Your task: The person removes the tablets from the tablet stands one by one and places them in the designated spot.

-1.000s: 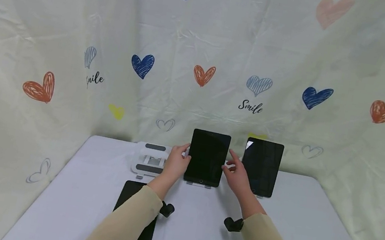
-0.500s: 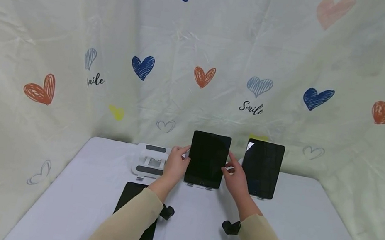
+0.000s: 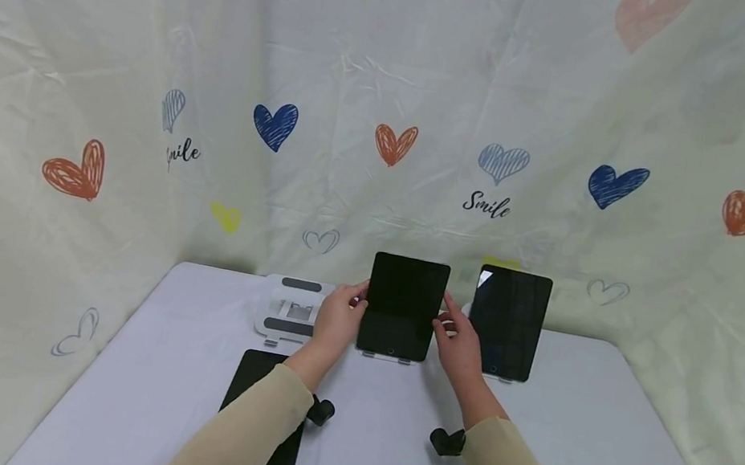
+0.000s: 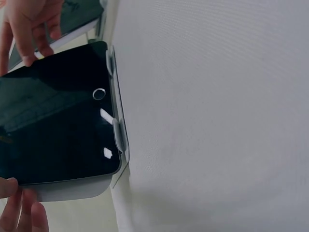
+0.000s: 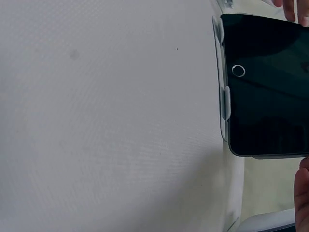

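The middle tablet (image 3: 402,306) stands upright on its stand's front lip (image 4: 117,133), between the two hands, and both hands grip it by its side edges. The left hand (image 3: 338,322) has its thumb curled over the left edge and its fingers behind; the right hand (image 3: 459,347) pinches the right edge the same way, thumb in front. Against the pictures from a second and half a second ago, little has shifted: the hands have closed in slightly on the edges, and the tablet's top seems to lean back a shade more, though the head camera also moved a little, so this is uncertain. My reading is that the tablet is being settled into its rest rather than lifted.

Just beyond the right hand a second tablet (image 3: 507,323) stands on its own stand. Just outside the left hand sits an empty white stand (image 3: 290,309), and nearer the person, under the left sleeve, a third tablet (image 3: 260,385) lies flat on the bench (image 3: 604,432).
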A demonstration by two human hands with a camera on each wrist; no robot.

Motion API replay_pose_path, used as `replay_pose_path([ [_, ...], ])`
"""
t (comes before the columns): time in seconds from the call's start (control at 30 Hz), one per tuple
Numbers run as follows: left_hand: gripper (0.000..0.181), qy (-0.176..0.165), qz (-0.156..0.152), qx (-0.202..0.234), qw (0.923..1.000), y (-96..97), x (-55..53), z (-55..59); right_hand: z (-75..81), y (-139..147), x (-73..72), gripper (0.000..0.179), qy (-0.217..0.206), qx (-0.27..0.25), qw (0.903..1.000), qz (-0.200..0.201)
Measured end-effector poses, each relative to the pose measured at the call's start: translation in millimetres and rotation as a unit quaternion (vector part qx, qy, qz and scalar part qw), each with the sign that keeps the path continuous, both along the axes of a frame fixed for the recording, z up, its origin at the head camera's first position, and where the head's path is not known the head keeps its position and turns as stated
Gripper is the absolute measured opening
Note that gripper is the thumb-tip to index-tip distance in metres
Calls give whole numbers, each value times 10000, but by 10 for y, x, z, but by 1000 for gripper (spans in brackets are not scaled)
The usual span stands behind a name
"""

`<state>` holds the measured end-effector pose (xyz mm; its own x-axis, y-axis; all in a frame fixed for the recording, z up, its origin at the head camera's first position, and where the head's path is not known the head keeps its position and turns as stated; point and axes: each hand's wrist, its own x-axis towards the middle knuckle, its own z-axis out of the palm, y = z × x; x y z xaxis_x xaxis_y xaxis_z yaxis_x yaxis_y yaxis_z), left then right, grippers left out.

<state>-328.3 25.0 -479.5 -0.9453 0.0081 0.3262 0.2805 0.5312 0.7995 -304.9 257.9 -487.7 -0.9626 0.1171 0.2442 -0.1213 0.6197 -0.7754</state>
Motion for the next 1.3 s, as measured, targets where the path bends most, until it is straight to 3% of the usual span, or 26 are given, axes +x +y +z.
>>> replay_pose_path([
  [0.73, 43, 77, 31, 390, 9992, 6, -8, -16, 14, -22, 5, 60, -157, -353, 9990, -206],
  [1.0, 43, 50, -40, 498, 9987, -4, 37, 62, 106, -1, 49, 59, -29, -376, 9992, -158],
  [1.3, 47, -2, -168, 564, 9983, -35, 95, 130, 218, 22, 134, 58, -172, -440, 9989, -15],
])
